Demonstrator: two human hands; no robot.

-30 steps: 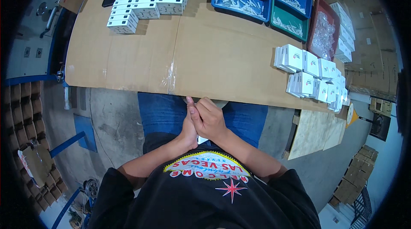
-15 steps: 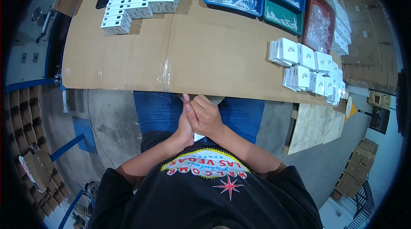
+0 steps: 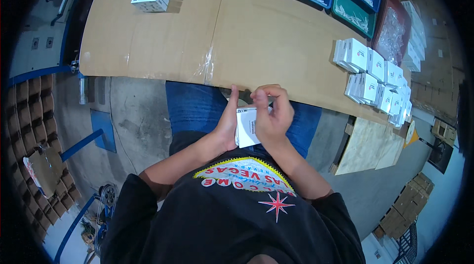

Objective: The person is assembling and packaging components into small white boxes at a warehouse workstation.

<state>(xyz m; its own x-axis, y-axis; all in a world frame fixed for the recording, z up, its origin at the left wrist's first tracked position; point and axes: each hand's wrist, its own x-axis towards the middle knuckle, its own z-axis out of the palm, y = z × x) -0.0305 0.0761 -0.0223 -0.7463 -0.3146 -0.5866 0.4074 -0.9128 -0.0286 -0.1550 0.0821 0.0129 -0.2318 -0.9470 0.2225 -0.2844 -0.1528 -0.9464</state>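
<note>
Between my hands, over my lap just off the table's near edge, is a small stack of flat white leaflets with dark print. My left hand holds the stack along its left side, thumb pointing up. My right hand covers the stack's right edge. Its fingers are curled in toward the thumb, and whatever may be between them is hidden. Similar white leaflets stand in bundled rows at the table's right side.
A cardboard-covered table spreads ahead of me. Patterned white boxes are stacked at far left. At far right are blue trays and a green tray of small white pieces, and a dark red tray of clear plastic bags.
My clasped hands have come apart, the right one moving rightward, so the white leaflet stack shows between them. The view has shifted, putting the table contents higher and farther right in the picture.
</note>
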